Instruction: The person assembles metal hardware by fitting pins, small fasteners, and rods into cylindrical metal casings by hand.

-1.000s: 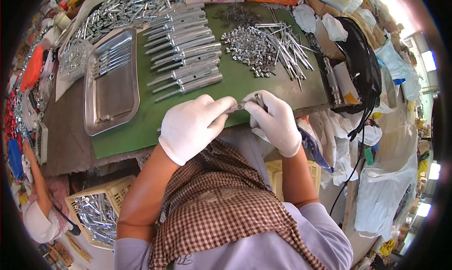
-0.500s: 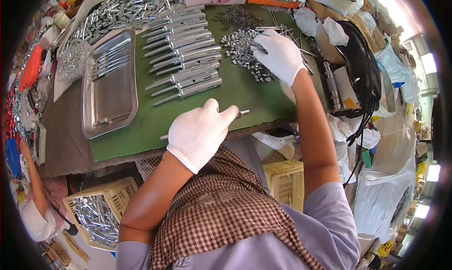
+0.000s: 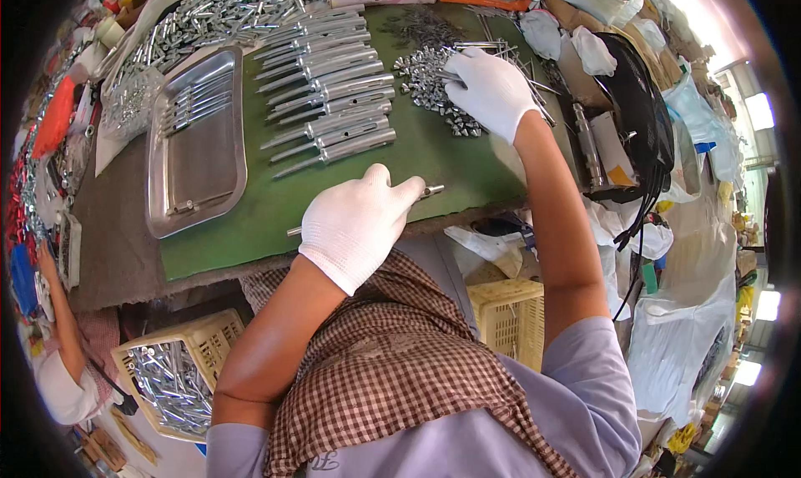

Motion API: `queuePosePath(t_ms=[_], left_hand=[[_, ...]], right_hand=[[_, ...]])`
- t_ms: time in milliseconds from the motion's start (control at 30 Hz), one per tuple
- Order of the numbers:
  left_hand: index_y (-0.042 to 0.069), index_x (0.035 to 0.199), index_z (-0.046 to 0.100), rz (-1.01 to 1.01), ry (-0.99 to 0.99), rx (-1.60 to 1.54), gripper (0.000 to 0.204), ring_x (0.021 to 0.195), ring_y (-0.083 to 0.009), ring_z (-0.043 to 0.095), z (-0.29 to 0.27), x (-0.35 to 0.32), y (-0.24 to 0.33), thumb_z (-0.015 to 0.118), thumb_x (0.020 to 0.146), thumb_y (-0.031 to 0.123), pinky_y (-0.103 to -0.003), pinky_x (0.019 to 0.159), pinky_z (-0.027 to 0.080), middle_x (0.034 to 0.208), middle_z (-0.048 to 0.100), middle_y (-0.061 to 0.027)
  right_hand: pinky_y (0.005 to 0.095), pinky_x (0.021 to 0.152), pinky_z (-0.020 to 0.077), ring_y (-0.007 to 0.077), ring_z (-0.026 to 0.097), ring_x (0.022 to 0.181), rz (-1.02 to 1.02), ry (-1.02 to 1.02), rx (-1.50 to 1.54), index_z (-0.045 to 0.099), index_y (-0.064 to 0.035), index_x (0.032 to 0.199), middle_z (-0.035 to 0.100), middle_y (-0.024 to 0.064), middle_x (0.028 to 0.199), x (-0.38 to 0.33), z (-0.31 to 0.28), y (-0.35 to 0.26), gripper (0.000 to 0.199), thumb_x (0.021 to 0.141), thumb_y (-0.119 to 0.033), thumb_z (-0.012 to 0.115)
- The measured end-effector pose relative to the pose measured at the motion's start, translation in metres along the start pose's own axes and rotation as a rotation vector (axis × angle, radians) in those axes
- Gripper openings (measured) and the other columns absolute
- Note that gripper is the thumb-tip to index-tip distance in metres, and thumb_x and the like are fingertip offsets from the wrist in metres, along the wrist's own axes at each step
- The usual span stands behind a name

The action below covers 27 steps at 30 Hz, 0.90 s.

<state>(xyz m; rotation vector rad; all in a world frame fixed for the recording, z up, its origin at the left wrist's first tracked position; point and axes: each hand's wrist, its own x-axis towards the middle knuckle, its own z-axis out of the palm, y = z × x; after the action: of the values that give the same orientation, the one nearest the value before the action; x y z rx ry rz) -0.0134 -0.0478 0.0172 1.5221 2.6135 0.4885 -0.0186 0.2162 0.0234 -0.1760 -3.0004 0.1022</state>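
My left hand (image 3: 355, 219), in a white knitted glove, is closed around a slim metal rod (image 3: 432, 191) near the table's front edge. One end of the rod shows past the fingertips and the other by the wrist; the middle is hidden. My right hand (image 3: 492, 90), gloved alike, is over the right side of a pile of small silvery metal pieces (image 3: 425, 71). Its fingers are drawn together there, and what is between them cannot be made out. Farther left lies a column of metal tubes (image 3: 355, 86) with thin rods sticking out of their left ends.
A steel tray (image 3: 196, 178) with several thin rods stands on the left of the green mat (image 3: 250, 249). Loose metal cylinders (image 3: 225, 15) heap up behind it. Dark small parts (image 3: 421, 27) lie at the back. Yellow crates (image 3: 179, 344) sit below; a co-worker's arm (image 3: 62, 303) shows far left.
My right hand has shifted slightly left and down over the pile, its fingers still drawn together. My left hand keeps the rod, nearly unmoved. The view has tilted a little.
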Motion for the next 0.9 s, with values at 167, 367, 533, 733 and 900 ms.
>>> queuePosePath(t_ms=[167,367,533,733,900], left_hand=[[0.023,0.104,0.067,-0.004,0.012,-0.038,0.015,0.061,-0.0283,0.062,0.0,-0.001,-0.001,0.063,0.09,0.021,-0.04,0.053,0.051,0.079,0.054,-0.0077],[0.023,0.105,0.067,-0.014,0.0,-0.003,0.016,0.061,-0.0288,0.063,-0.001,0.0,0.002,0.063,0.089,0.023,-0.042,0.053,0.051,0.081,0.055,-0.0078],[0.023,0.106,0.066,-0.035,0.019,0.0,0.017,0.061,-0.0289,0.063,0.0,-0.001,0.003,0.063,0.089,0.022,-0.042,0.053,0.051,0.08,0.055,-0.0084],[0.023,0.107,0.066,-0.041,-0.009,0.006,0.017,0.061,-0.0286,0.063,-0.001,0.0,0.004,0.063,0.09,0.022,-0.041,0.054,0.051,0.08,0.055,-0.0077],[0.024,0.107,0.066,-0.052,-0.024,-0.013,0.018,0.061,-0.0278,0.063,-0.001,0.0,0.004,0.063,0.09,0.022,-0.041,0.054,0.051,0.08,0.055,-0.007]], right_hand=[[0.0426,0.083,0.0539,0.0322,0.068,0.094,-0.032,0.166,0.346,0.069,-0.0116,0.109,0.071,0.0122,0.102,-0.04,-0.01,-0.018,0.024,0.089,-0.017,0.056],[0.0382,0.07,0.0532,0.0318,0.066,0.078,-0.033,0.116,0.676,0.071,-0.0078,0.092,0.067,0.0112,0.087,-0.109,0.005,-0.067,0.012,0.08,-0.012,0.072],[0.0375,0.069,0.0533,0.0295,0.066,0.079,-0.031,0.225,0.499,0.072,-0.0097,0.091,0.066,0.009,0.087,-0.118,0.012,-0.073,0.011,0.082,-0.015,0.072],[0.0362,0.07,0.0529,0.0283,0.066,0.079,0.316,0.327,0.391,0.074,-0.0082,0.089,0.067,0.0099,0.086,-0.102,0.001,-0.032,0.008,0.082,-0.013,0.071],[0.0424,0.069,0.0518,0.0328,0.065,0.081,0.155,0.239,0.173,0.067,-0.0108,0.094,0.063,0.0093,0.094,-0.088,0.016,-0.014,0.013,0.086,-0.021,0.068]])
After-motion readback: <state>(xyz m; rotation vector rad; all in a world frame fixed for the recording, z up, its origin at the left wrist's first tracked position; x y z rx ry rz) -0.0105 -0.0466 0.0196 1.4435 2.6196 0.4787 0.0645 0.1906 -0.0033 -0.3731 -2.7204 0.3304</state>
